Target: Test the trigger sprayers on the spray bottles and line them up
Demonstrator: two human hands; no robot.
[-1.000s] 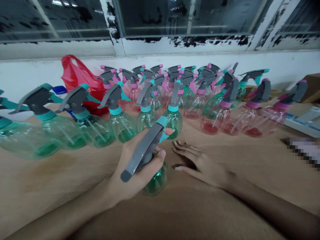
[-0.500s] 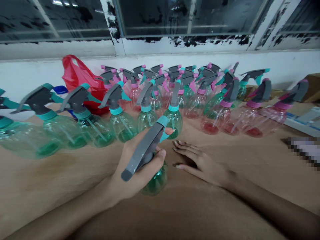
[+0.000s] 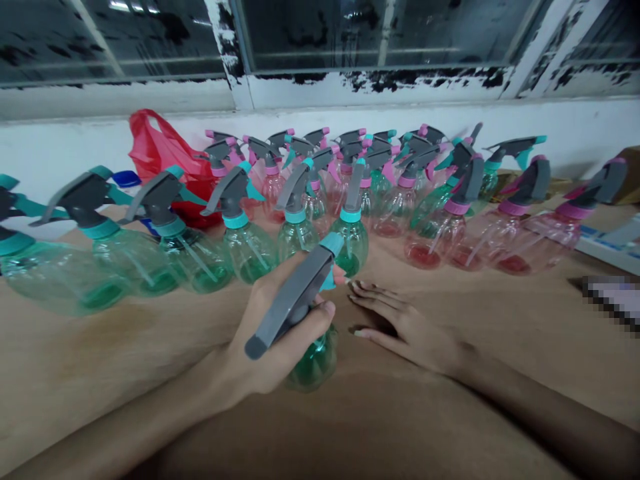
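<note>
My left hand [image 3: 273, 320] is wrapped round the neck of a green spray bottle [image 3: 316, 363] in front of me. Its grey trigger head [image 3: 293, 300] has a teal nozzle pointing away from me to the right, and the hand hides the collar. To the right, my right hand [image 3: 395, 323] lies on the wooden table [image 3: 440, 427] with its fingers stretched out, holding nothing. Just beyond both hands stands another green spray bottle [image 3: 351, 243], at the end of a row of green spray bottles [image 3: 200, 263] reaching to the left.
Pink spray bottles [image 3: 433, 240] stand at the right, with several pink and green ones behind. A red plastic bag [image 3: 163, 150] and a blue-capped bottle [image 3: 127, 179] are at the back left. A blurred-out flat object [image 3: 613, 300] lies far right. The white wall [image 3: 60, 143] borders the back.
The whole view has shifted slightly, so things appear a little further right. My left hand keeps its grip on the green spray bottle, and my right hand stays flat on the table.
</note>
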